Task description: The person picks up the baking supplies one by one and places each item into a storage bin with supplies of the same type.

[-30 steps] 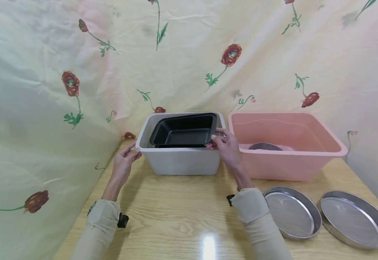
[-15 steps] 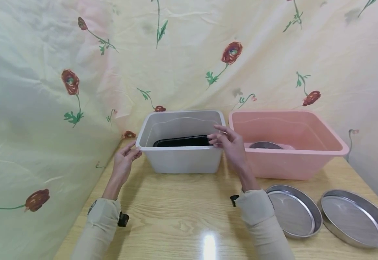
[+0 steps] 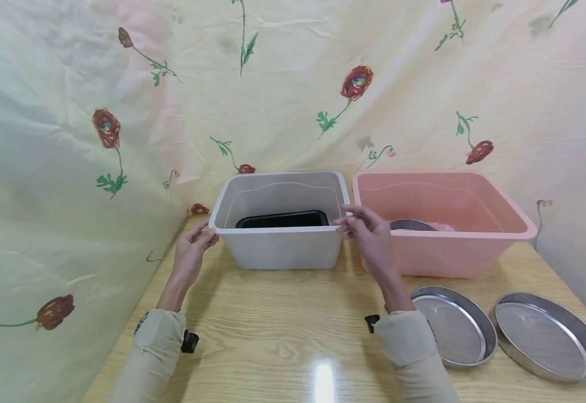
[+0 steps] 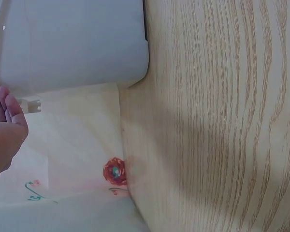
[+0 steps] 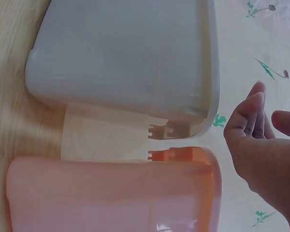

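Note:
A light-grey plastic bin (image 3: pixel 282 250) stands at the back of the table. Low inside it lies a black loaf pan (image 3: pixel 282 219), mostly hidden behind the front wall. My left hand (image 3: pixel 190 256) holds the bin's rim at its front left corner; in the left wrist view its fingers are bent there. My right hand (image 3: pixel 371 240) is over the bin's front right corner, fingers loosely bent with nothing between them. The right wrist view shows this hand (image 5: pixel 261 140) apart from the grey rim.
Beside the grey bin is a pink bin (image 3: pixel 439 257), with a round metal pan (image 3: pixel 412 225) partly showing inside. Two more round metal pans (image 3: pixel 456 330) lie at the table's right front. Flowered cloth (image 3: pixel 282 101) hangs behind.
The black loaf pan, held tilted over the grey bin, went down into it. My right hand let it go and moved right. The left hand stayed at the rim.

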`<move>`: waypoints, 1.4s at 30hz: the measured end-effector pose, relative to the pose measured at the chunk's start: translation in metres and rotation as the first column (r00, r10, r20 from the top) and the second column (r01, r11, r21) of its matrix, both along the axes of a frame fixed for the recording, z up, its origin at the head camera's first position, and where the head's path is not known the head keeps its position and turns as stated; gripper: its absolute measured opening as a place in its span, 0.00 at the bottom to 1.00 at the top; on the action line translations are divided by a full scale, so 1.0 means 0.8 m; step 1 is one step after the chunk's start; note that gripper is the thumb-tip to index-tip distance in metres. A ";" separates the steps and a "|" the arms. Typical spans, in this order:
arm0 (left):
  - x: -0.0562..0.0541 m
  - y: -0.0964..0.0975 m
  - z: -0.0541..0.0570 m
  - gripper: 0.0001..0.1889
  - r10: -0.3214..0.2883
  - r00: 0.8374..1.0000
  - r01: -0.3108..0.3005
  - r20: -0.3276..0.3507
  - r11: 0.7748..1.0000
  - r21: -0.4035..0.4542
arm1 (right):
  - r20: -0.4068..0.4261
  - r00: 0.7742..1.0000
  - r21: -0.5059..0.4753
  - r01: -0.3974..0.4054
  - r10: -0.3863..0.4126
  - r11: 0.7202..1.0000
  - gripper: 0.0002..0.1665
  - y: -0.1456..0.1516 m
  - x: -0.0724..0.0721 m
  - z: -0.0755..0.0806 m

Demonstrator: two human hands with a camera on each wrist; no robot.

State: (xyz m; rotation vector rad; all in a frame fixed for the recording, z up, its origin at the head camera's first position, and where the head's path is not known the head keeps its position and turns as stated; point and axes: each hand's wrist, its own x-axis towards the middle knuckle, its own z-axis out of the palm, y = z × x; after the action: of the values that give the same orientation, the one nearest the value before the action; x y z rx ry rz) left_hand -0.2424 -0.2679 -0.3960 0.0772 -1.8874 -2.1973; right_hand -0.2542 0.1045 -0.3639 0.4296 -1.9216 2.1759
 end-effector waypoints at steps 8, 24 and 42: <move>0.002 0.002 0.001 0.24 0.003 1.000 -0.003 0.010 1.000 0.002 | 0.031 0.999 0.023 0.019 -0.020 1.000 0.16 0.012 0.010 -0.006; 0.005 0.007 -0.002 0.24 0.002 1.000 -0.003 0.002 0.997 0.071 | 0.092 0.994 0.040 0.051 -0.055 0.998 0.17 0.033 0.028 -0.026; 0.020 0.032 -0.035 0.10 0.099 0.993 -0.106 0.068 0.989 0.107 | 0.143 0.985 0.014 0.094 -0.095 0.995 0.16 0.060 0.055 -0.040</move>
State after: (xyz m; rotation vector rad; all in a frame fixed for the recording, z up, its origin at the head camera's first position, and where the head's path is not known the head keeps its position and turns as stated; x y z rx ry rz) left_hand -0.2265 -0.2427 -0.4242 0.2593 -1.7505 -2.2524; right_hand -0.2102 0.1527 -0.3958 0.1823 -1.9790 2.1943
